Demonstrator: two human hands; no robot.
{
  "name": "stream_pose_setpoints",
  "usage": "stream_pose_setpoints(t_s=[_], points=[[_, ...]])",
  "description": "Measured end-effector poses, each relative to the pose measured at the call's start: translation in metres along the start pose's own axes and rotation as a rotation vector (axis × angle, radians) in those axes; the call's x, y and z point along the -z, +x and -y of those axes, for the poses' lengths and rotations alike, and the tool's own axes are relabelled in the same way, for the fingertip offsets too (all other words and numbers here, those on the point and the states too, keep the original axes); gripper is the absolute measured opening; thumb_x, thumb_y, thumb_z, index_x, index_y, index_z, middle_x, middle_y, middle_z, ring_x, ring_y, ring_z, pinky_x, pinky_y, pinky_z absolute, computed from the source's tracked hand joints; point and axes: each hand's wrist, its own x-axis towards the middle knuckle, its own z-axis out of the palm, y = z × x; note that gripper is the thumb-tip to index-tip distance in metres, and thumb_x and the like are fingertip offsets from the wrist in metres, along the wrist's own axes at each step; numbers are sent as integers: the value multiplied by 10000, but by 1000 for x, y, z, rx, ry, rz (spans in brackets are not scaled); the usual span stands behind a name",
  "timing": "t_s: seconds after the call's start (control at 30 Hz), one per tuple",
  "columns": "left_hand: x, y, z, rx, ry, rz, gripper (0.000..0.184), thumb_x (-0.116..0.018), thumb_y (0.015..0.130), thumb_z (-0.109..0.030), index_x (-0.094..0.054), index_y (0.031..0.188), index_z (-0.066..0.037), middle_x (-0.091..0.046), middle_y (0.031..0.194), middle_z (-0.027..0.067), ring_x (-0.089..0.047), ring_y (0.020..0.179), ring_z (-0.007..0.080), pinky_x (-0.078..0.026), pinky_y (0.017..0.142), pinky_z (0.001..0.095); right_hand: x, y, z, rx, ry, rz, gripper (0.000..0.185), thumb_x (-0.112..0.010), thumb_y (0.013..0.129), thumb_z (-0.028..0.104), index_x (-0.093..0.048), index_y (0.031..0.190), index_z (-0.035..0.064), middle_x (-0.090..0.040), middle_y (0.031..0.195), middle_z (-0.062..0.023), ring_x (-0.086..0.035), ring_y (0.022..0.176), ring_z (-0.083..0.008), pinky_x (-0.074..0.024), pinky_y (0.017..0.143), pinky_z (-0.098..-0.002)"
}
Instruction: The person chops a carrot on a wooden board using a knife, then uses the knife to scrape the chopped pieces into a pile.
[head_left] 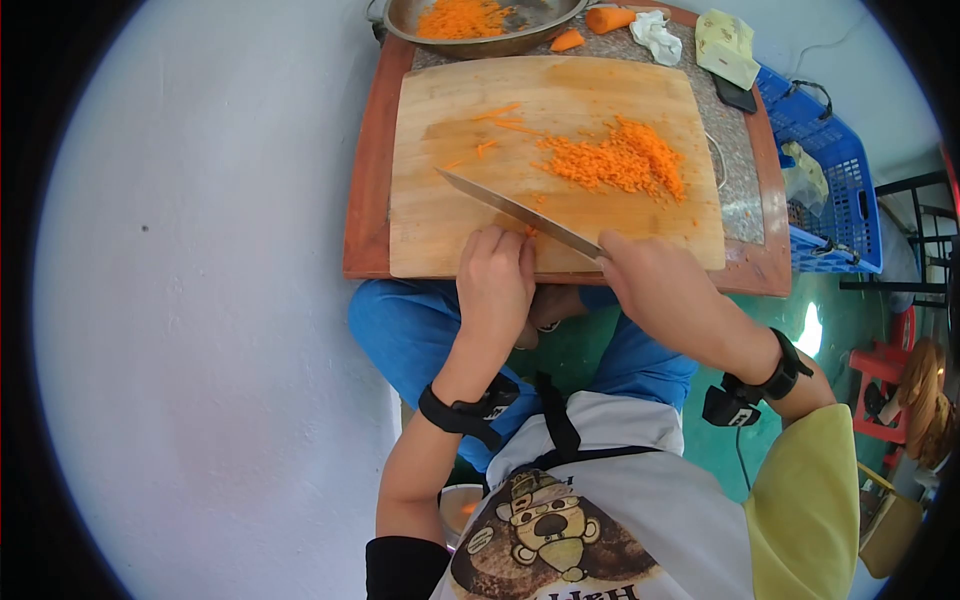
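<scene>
My right hand (648, 278) grips the handle of a kitchen knife (522, 212), whose blade slants up and left across the near part of the wooden cutting board (440, 225). Close to the blade, at the board's front edge, my left hand (495, 262) is closed with its fingers curled down on some carrot (531, 231); only a little orange shows at the fingertips. Finely diced carrot (620, 160) is heaped on the right half of the board. A few thin carrot strips (500, 115) lie farther left.
Behind the board stand a metal bowl (480, 44) with chopped carrot, carrot chunks (608, 19) and a crumpled white tissue (657, 38). A tissue pack (727, 48) and a dark phone (734, 95) lie at the back right. Beside the table is a blue basket (850, 150).
</scene>
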Motion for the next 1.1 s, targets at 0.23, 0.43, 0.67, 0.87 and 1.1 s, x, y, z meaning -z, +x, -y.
stream_pose_setpoints(t_s=[0.23, 0.43, 0.67, 0.87, 1.1], points=[[0, -2, 0, 54, 12, 7, 61, -642, 753, -35, -613, 751, 19, -543, 690, 144, -545, 692, 326, -445, 621, 398, -4, 8, 2, -11, 62, -54, 108, -488, 871, 115, -469, 849, 10, -572, 640, -209, -582, 642, -400, -452, 565, -491], [-1, -3, -1, 54, -11, -10, 66, -648, 751, -39, -617, 756, 19, -547, 691, 144, -546, 686, 323, -445, 622, 397, 0, -1, 1, -28, 83, -40, 108, -481, 877, 117, -473, 859, 10, -564, 617, -210, -577, 617, -402, -446, 552, -492], [0, -2, 0, 21, -15, -22, 62, -645, 753, -35, -616, 764, 19, -550, 700, 145, -550, 693, 323, -448, 628, 399, 1, -3, -2, -17, 42, -23, 121, -482, 884, 133, -476, 857, 15, -567, 610, -210, -582, 615, -401, -448, 545, -493], [-1, -2, 0, 41, -5, -2, 41, -628, 739, -38, -619, 741, 2, -550, 712, 137, -537, 705, 314, -453, 656, 391, 4, -3, -1, -13, 41, -9, 127, -482, 886, 136, -473, 858, 13, -569, 610, -212, -587, 616, -399, -457, 550, -491], [-1, -2, 2, 28, -18, -7, 52, -643, 752, -26, -613, 757, 17, -559, 701, 145, -553, 688, 324, -448, 619, 396, 3, -2, 1, -7, 14, 4, 114, -494, 868, 119, -469, 856, 8, -576, 619, -207, -593, 625, -395, -462, 551, -483]])
